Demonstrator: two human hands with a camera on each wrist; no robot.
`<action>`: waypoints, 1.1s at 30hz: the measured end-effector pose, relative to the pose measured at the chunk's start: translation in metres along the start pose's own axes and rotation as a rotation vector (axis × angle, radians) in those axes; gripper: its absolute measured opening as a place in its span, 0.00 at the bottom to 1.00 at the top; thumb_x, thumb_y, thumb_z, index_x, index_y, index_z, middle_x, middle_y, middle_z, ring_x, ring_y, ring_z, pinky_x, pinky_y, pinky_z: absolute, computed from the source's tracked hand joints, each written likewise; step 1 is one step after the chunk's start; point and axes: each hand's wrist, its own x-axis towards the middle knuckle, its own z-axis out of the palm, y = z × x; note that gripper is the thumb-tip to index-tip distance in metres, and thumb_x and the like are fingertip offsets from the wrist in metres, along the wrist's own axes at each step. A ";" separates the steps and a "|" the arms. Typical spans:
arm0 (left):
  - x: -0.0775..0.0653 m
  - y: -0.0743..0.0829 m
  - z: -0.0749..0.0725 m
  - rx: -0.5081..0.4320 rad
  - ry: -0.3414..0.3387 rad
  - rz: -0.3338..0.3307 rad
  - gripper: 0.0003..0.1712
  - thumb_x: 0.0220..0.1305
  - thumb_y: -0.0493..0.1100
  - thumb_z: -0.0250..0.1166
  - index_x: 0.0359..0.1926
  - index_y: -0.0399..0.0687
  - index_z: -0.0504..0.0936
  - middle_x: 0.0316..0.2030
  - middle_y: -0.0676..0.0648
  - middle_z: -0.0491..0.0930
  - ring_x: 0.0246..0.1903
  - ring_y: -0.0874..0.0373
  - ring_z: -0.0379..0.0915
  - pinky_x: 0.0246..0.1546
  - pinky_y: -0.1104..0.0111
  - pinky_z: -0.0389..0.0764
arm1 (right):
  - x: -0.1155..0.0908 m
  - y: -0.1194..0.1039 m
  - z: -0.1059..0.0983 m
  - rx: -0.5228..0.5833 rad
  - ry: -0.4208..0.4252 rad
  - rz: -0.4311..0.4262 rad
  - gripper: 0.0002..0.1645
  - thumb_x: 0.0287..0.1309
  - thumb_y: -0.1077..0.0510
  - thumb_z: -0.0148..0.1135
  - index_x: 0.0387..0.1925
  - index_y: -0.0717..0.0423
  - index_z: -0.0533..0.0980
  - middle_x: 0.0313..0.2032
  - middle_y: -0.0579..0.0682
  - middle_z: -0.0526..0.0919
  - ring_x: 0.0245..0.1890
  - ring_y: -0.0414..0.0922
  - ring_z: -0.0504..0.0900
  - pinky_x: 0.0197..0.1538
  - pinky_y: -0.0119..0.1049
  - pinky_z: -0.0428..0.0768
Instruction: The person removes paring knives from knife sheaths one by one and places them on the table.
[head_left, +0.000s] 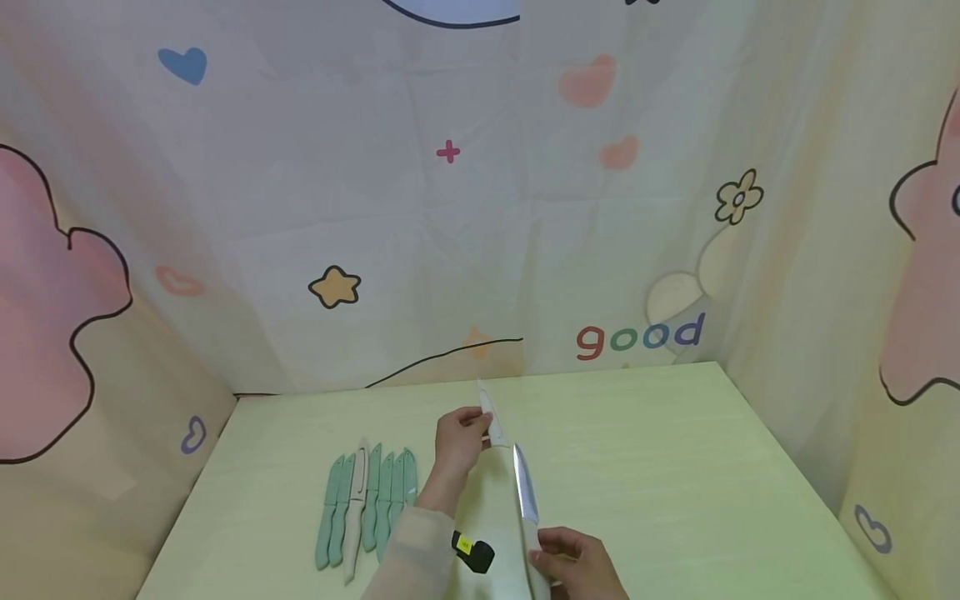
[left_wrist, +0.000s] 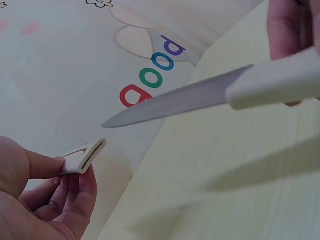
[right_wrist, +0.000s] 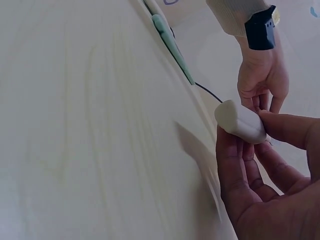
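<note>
In the head view my left hand (head_left: 459, 437) pinches a white knife sheath (head_left: 491, 417) between thumb and fingers. The left wrist view shows the narrow slot at the end of this sheath (left_wrist: 85, 159), facing the blade. My right hand (head_left: 577, 562) grips the white handle of a knife (head_left: 527, 492), whose bare blade points away from me. Blade tip and sheath mouth are close together but apart. From the right wrist view, the butt of the handle (right_wrist: 240, 122) sits between the thumb and fingers of my right hand (right_wrist: 270, 185); the blade is hidden there.
Several green sheathed knives (head_left: 330, 517) lie side by side on the left of the pale table (head_left: 637, 467), with one white sheathed knife (head_left: 356, 508) among them. A black camera (head_left: 474, 552) sits at my left wrist. Printed cloth (head_left: 465, 233) hangs behind the table.
</note>
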 end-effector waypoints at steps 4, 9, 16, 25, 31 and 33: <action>-0.003 -0.002 -0.001 0.025 -0.027 0.000 0.12 0.67 0.37 0.61 0.48 0.34 0.80 0.43 0.35 0.81 0.41 0.47 0.78 0.38 0.64 0.87 | 0.001 -0.002 -0.002 -0.007 0.008 0.012 0.23 0.53 0.56 0.71 0.49 0.62 0.78 0.36 0.50 0.83 0.31 0.45 0.79 0.33 0.42 0.86; -0.007 -0.004 0.000 0.039 -0.047 0.002 0.13 0.66 0.37 0.62 0.48 0.34 0.80 0.42 0.34 0.80 0.43 0.44 0.76 0.41 0.58 0.86 | 0.001 -0.003 -0.003 -0.006 0.010 -0.031 0.24 0.54 0.56 0.70 0.50 0.65 0.77 0.35 0.50 0.83 0.32 0.45 0.80 0.32 0.42 0.86; -0.016 -0.014 0.002 0.079 -0.118 0.015 0.13 0.66 0.39 0.63 0.48 0.35 0.80 0.43 0.34 0.78 0.38 0.47 0.78 0.35 0.61 0.87 | 0.005 0.000 -0.005 0.021 0.004 -0.045 0.28 0.55 0.53 0.70 0.52 0.65 0.76 0.37 0.52 0.85 0.33 0.47 0.81 0.33 0.44 0.87; -0.031 -0.024 0.007 0.098 -0.146 0.035 0.13 0.65 0.39 0.63 0.47 0.35 0.81 0.38 0.41 0.79 0.35 0.45 0.79 0.28 0.65 0.87 | 0.004 -0.004 -0.006 0.056 -0.020 -0.079 0.30 0.58 0.51 0.68 0.55 0.67 0.73 0.38 0.56 0.86 0.35 0.47 0.82 0.33 0.44 0.87; -0.046 -0.027 0.008 0.091 -0.179 0.047 0.12 0.65 0.38 0.63 0.45 0.34 0.81 0.39 0.37 0.80 0.35 0.42 0.79 0.28 0.63 0.88 | 0.006 -0.004 -0.008 0.078 -0.022 -0.091 0.32 0.59 0.51 0.66 0.58 0.67 0.71 0.40 0.59 0.86 0.34 0.49 0.83 0.31 0.44 0.87; -0.051 -0.029 0.008 0.086 -0.193 0.053 0.12 0.65 0.37 0.62 0.46 0.32 0.80 0.39 0.35 0.80 0.34 0.43 0.79 0.27 0.61 0.88 | 0.007 -0.005 -0.009 0.076 -0.015 -0.100 0.31 0.60 0.51 0.65 0.58 0.67 0.71 0.40 0.59 0.86 0.34 0.50 0.83 0.31 0.43 0.87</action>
